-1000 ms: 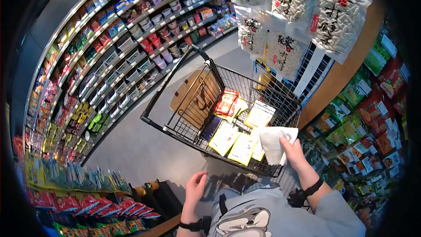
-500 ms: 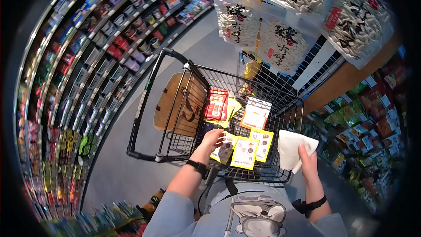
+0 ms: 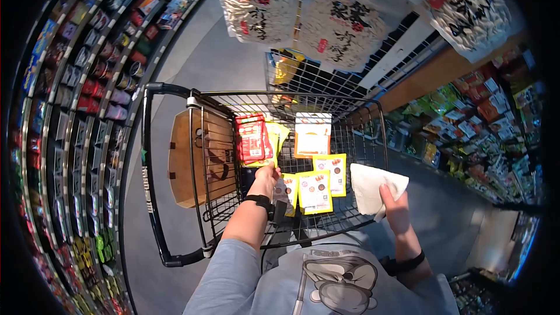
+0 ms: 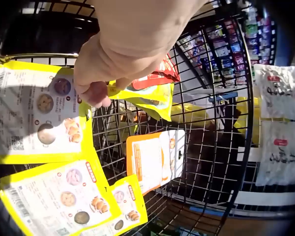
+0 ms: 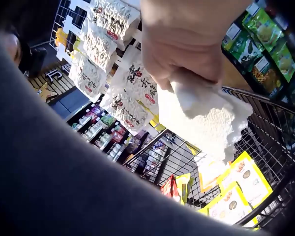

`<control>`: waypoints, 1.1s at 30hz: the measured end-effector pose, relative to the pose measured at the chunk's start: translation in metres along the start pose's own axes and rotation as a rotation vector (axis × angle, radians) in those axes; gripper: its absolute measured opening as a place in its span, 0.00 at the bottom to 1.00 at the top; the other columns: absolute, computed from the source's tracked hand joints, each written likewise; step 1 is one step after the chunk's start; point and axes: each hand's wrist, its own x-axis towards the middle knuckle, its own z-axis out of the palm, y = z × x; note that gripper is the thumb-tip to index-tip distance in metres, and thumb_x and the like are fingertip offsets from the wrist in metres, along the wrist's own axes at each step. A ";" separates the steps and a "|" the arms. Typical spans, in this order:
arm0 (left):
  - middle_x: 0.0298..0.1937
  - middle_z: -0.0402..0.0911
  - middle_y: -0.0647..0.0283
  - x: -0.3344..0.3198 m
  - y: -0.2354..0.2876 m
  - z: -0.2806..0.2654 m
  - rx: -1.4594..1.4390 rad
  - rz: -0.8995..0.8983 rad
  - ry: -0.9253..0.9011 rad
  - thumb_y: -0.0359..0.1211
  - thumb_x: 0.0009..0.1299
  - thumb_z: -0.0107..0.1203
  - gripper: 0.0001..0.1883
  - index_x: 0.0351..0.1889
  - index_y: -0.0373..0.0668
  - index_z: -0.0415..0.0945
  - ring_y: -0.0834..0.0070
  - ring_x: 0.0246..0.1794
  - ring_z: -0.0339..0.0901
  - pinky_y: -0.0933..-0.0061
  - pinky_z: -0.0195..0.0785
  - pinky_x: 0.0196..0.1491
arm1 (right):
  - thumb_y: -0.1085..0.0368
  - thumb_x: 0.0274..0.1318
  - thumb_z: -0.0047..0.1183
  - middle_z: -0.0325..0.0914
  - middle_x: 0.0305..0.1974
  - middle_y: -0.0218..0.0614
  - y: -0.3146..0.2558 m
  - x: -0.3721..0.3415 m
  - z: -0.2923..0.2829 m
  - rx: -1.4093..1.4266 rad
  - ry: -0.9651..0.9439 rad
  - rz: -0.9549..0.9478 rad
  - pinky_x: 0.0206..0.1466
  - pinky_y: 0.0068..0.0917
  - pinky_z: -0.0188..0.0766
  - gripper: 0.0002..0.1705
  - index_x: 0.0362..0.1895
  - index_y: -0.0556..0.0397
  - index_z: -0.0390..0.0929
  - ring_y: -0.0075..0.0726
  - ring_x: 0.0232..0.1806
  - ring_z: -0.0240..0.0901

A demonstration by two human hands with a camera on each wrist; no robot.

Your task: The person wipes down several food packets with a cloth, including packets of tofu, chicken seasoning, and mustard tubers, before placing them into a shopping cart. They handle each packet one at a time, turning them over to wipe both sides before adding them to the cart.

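My left hand (image 3: 266, 179) reaches down into the cart, its bent fingers at the near edge of a yellow packet (image 3: 282, 133) that lies partly beneath red packets (image 3: 251, 140). In the left wrist view, the thumb and a finger of that hand (image 4: 123, 54) pinch the yellow packet's corner (image 4: 160, 101). White packets with yellow borders (image 3: 315, 192) lie beside it. My right hand (image 3: 396, 213) grips a folded white cloth (image 3: 370, 189) over the cart's right end; the right wrist view shows this hand (image 5: 187, 46) with the cloth (image 5: 201, 120) hanging from it.
The black wire cart (image 3: 379, 140) holds an orange-bordered packet (image 3: 312, 135) and has a brown board (image 3: 189, 157) at its handle end. Large seed bags (image 3: 344, 32) hang beyond it. Stocked shelves (image 3: 76, 99) line the left; snack bags (image 3: 461, 116) fill the right.
My left hand has moved from outside the cart, over the white packets, to the yellow packet. The view has turned, and the cart appears further left. The cloth stays in my right hand.
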 end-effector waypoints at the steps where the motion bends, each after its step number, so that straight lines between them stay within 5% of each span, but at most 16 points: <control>1: 0.22 0.75 0.64 -0.009 0.002 0.003 -0.009 -0.022 -0.001 0.35 0.70 0.53 0.07 0.34 0.41 0.73 0.75 0.15 0.71 0.74 0.70 0.18 | 0.66 0.61 0.46 0.77 0.44 0.39 0.002 0.000 0.000 0.027 0.010 -0.003 0.49 0.25 0.68 0.17 0.51 0.64 0.72 0.28 0.46 0.73; 4: 0.22 0.75 0.65 -0.036 0.003 0.007 0.011 -0.084 -0.064 0.38 0.71 0.52 0.10 0.33 0.42 0.72 0.76 0.16 0.71 0.75 0.73 0.22 | 0.66 0.62 0.46 0.77 0.46 0.39 0.001 0.000 -0.002 0.067 0.019 0.001 0.51 0.25 0.67 0.18 0.52 0.64 0.71 0.28 0.48 0.72; 7: 0.26 0.75 0.65 -0.081 0.004 0.002 0.071 -0.186 -0.403 0.38 0.71 0.52 0.09 0.35 0.43 0.71 0.77 0.23 0.74 0.72 0.78 0.29 | 0.66 0.62 0.46 0.76 0.47 0.39 0.012 0.004 -0.006 0.121 0.011 -0.026 0.52 0.26 0.66 0.18 0.53 0.64 0.71 0.28 0.49 0.71; 10: 0.40 0.76 0.60 -0.188 0.012 0.019 0.248 -0.088 -0.379 0.33 0.67 0.52 0.10 0.43 0.41 0.71 0.73 0.41 0.76 0.69 0.78 0.40 | 0.65 0.63 0.46 0.76 0.47 0.38 0.016 0.009 -0.010 0.118 0.010 -0.050 0.53 0.26 0.66 0.18 0.53 0.64 0.71 0.27 0.49 0.71; 13: 0.49 0.75 0.55 -0.249 0.009 0.024 0.349 0.170 -0.565 0.25 0.56 0.45 0.19 0.48 0.36 0.70 0.69 0.49 0.75 0.63 0.68 0.56 | 0.63 0.64 0.47 0.76 0.47 0.36 0.015 0.015 -0.013 0.158 0.037 -0.072 0.52 0.26 0.66 0.18 0.52 0.63 0.72 0.26 0.48 0.71; 14: 0.50 0.75 0.53 -0.258 0.005 0.024 0.222 0.207 -0.760 0.23 0.52 0.44 0.24 0.50 0.32 0.69 0.66 0.50 0.74 0.63 0.67 0.57 | 0.63 0.64 0.47 0.76 0.47 0.36 0.008 0.016 -0.013 0.177 0.043 -0.083 0.52 0.26 0.66 0.18 0.52 0.63 0.72 0.26 0.48 0.71; 16: 0.56 0.72 0.53 -0.262 -0.008 0.020 0.126 0.318 -0.871 0.25 0.46 0.43 0.32 0.56 0.32 0.66 0.61 0.56 0.71 0.60 0.63 0.61 | 0.63 0.64 0.47 0.77 0.46 0.37 -0.008 0.013 -0.013 0.169 0.003 -0.129 0.52 0.26 0.67 0.18 0.53 0.62 0.71 0.26 0.48 0.71; 18: 0.56 0.71 0.50 -0.281 -0.018 0.025 0.026 0.376 -0.940 0.28 0.46 0.45 0.37 0.59 0.29 0.61 0.59 0.56 0.71 0.60 0.63 0.61 | 0.65 0.64 0.44 0.70 0.56 0.42 -0.031 0.003 -0.003 0.219 -0.108 -0.218 0.57 0.27 0.64 0.21 0.58 0.61 0.67 0.31 0.55 0.67; 20: 0.57 0.71 0.50 -0.303 -0.030 0.034 -0.023 0.436 -1.031 0.30 0.46 0.47 0.38 0.61 0.30 0.61 0.58 0.57 0.71 0.59 0.62 0.62 | 0.72 0.49 0.51 0.62 0.63 0.48 -0.044 0.001 0.002 -0.187 -0.191 -0.782 0.69 0.40 0.50 0.31 0.62 0.55 0.65 0.49 0.67 0.56; 21: 0.58 0.70 0.49 -0.298 -0.037 0.032 -0.029 0.439 -1.086 0.34 0.50 0.51 0.38 0.62 0.31 0.60 0.58 0.58 0.70 0.58 0.61 0.63 | 0.71 0.40 0.55 0.60 0.65 0.43 -0.046 -0.003 0.008 -0.413 -0.298 -0.972 0.71 0.47 0.43 0.38 0.63 0.49 0.65 0.49 0.69 0.51; 22: 0.60 0.69 0.49 -0.304 -0.043 0.027 0.055 0.493 -0.935 0.39 0.55 0.52 0.37 0.63 0.33 0.59 0.57 0.59 0.69 0.57 0.61 0.63 | 0.68 0.38 0.56 0.57 0.68 0.37 -0.046 -0.013 0.015 -0.546 -0.430 -1.025 0.71 0.52 0.37 0.42 0.65 0.41 0.63 0.45 0.72 0.47; 25: 0.62 0.66 0.49 -0.319 -0.053 0.033 -0.137 0.427 -1.066 0.42 0.64 0.47 0.32 0.65 0.38 0.58 0.55 0.61 0.67 0.56 0.63 0.62 | 0.66 0.41 0.54 0.51 0.71 0.27 -0.036 -0.028 0.026 -0.697 -0.476 -1.086 0.72 0.53 0.31 0.44 0.68 0.34 0.58 0.34 0.73 0.43; 28: 0.63 0.66 0.50 -0.345 -0.053 0.042 0.128 0.520 -0.986 0.41 0.67 0.47 0.31 0.66 0.38 0.57 0.55 0.61 0.67 0.56 0.63 0.62 | 0.65 0.42 0.55 0.50 0.71 0.25 -0.037 -0.024 0.011 -0.670 -0.473 -1.071 0.72 0.54 0.32 0.45 0.69 0.33 0.55 0.32 0.73 0.43; 32: 0.60 0.70 0.51 -0.347 -0.064 0.045 0.211 0.402 -1.040 0.24 0.58 0.57 0.34 0.65 0.38 0.59 0.57 0.59 0.70 0.57 0.68 0.58 | 0.65 0.44 0.57 0.49 0.71 0.25 -0.040 -0.016 -0.011 -0.639 -0.447 -1.009 0.72 0.55 0.33 0.47 0.71 0.33 0.52 0.33 0.73 0.43; 33: 0.63 0.66 0.53 -0.348 -0.068 0.048 0.220 0.365 -1.040 0.16 0.53 0.52 0.43 0.69 0.46 0.53 0.57 0.62 0.67 0.58 0.67 0.58 | 0.66 0.45 0.57 0.49 0.72 0.25 -0.042 -0.014 -0.017 -0.650 -0.438 -0.967 0.72 0.56 0.33 0.47 0.71 0.33 0.52 0.34 0.73 0.42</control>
